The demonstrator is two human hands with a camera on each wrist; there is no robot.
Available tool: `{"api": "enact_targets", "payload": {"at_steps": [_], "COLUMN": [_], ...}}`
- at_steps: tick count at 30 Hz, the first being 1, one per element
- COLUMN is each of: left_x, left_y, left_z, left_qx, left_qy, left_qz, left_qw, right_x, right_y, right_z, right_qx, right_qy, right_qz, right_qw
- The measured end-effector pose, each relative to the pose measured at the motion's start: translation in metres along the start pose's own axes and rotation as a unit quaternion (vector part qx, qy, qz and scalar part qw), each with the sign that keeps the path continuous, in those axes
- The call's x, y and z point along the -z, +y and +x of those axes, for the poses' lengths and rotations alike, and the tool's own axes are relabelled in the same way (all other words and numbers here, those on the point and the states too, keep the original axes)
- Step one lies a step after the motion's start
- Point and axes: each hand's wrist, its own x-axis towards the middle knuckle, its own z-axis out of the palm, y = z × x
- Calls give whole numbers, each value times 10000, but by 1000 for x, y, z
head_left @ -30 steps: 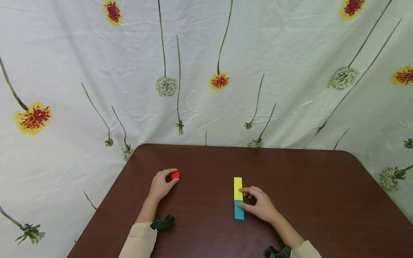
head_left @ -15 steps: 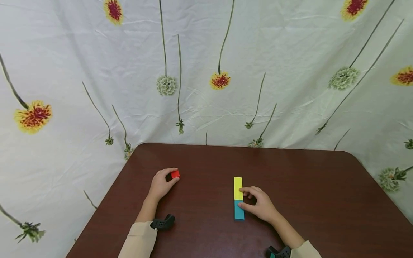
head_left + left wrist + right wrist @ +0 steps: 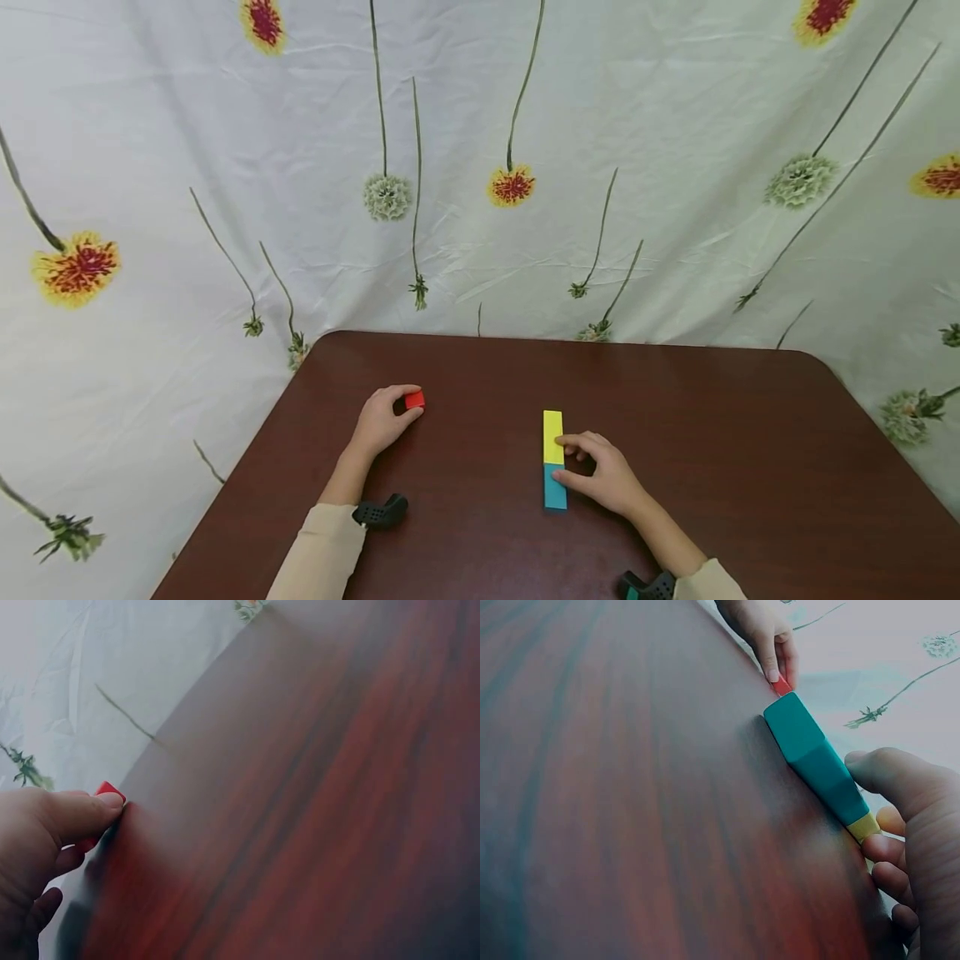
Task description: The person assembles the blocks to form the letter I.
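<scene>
My left hand (image 3: 381, 423) pinches a small red block (image 3: 414, 400) between thumb and fingers, over the left part of the table. In the left wrist view the thumb covers much of that red block (image 3: 109, 789). A yellow block (image 3: 552, 437) and a blue block (image 3: 555, 487) lie end to end in one line, the yellow one farther away. My right hand (image 3: 609, 477) is at their right side, its thumb touching the blue block and its index finger touching the yellow one. In the right wrist view the blue block (image 3: 810, 750) hides most of the yellow block (image 3: 864, 826).
The dark brown wooden table (image 3: 465, 517) has rounded far corners. Behind it hangs a pale cloth (image 3: 465, 108) printed with flowers. A black wrist device (image 3: 380, 511) sits on the left wrist, and another black one (image 3: 648, 586) on the right.
My left hand has moved slightly to the right and away from me with the red block. The right hand and the yellow and blue blocks stay in place.
</scene>
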Motion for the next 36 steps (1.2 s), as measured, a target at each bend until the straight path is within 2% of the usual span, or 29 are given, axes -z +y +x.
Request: {"api": "enact_targets", "payload": {"at_steps": [17, 36], "left_x": [-10, -33], "left_y": [25, 60], "left_z": [22, 41], "left_qx": [-206, -576], "left_qy": [-190, -454], "left_qz": [-187, -221], "left_qw": [9994, 9971], "right_x": [-1, -1], "right_y": [0, 3], "right_z": [0, 0], "right_qx": [57, 13], "right_qy": [-5, -7], "right_qz": [22, 31], "right_qw": [10000, 10000]}}
